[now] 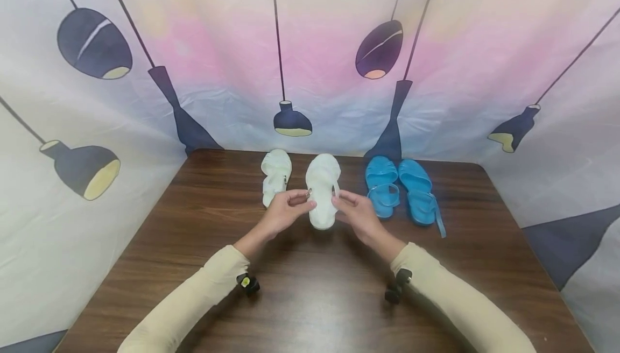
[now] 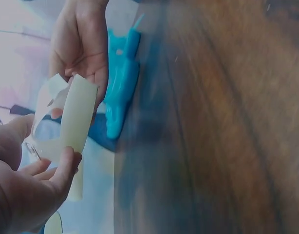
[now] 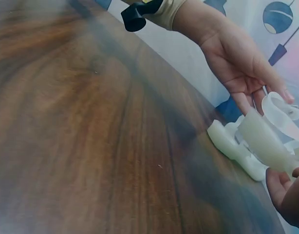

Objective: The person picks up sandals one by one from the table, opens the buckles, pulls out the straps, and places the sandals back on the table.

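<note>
Both hands hold a white sandal (image 1: 323, 207) between them, raised over the table with its toe pointing away. My left hand (image 1: 282, 213) pinches its left side, where a small metal buckle (image 2: 33, 150) shows beside the fingers in the left wrist view. On the opposite side my right hand (image 1: 360, 217) grips the edge near the strap, thumb on top. The sole's pale side (image 2: 80, 112) faces the left wrist camera. A second white sandal (image 1: 277, 170) lies just behind the left hand, its heel partly hidden by that hand.
Two blue sandals, one (image 1: 381, 178) beside the other (image 1: 417, 186), lie right of the right hand; a loose strap (image 1: 440, 221) trails off the outer one. Beneath is a brown wooden table (image 1: 310, 299). A cloth backdrop (image 1: 329, 89) with printed lamps stands along its back edge.
</note>
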Available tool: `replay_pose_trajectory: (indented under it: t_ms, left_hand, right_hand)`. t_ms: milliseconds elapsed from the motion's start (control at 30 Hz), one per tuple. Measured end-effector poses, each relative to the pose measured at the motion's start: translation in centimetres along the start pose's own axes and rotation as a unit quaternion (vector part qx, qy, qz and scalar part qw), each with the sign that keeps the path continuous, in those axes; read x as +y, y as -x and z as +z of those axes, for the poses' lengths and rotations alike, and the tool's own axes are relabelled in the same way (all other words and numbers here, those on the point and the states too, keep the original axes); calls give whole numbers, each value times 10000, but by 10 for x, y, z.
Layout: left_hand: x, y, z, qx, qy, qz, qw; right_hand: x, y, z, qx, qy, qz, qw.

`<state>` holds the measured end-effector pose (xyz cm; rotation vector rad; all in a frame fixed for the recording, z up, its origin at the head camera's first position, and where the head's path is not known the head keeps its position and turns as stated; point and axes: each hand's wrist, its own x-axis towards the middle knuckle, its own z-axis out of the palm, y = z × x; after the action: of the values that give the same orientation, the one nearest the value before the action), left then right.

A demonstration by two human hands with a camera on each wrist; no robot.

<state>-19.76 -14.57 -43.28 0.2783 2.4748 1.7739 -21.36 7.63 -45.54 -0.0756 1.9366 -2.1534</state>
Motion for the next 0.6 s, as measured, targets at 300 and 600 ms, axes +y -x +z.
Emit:
replay_pose_trajectory:
  t_ms: [300,600]
  left_hand:
    - [1,-22,-17,263,-367,-8,9990]
    - [-4,-41,-31,579,-504,-56,9970]
  right_hand:
    - [-4,-31,11,-94,-86,-175,9998]
    - [-3,-56,22,-155,-277,-240,9992]
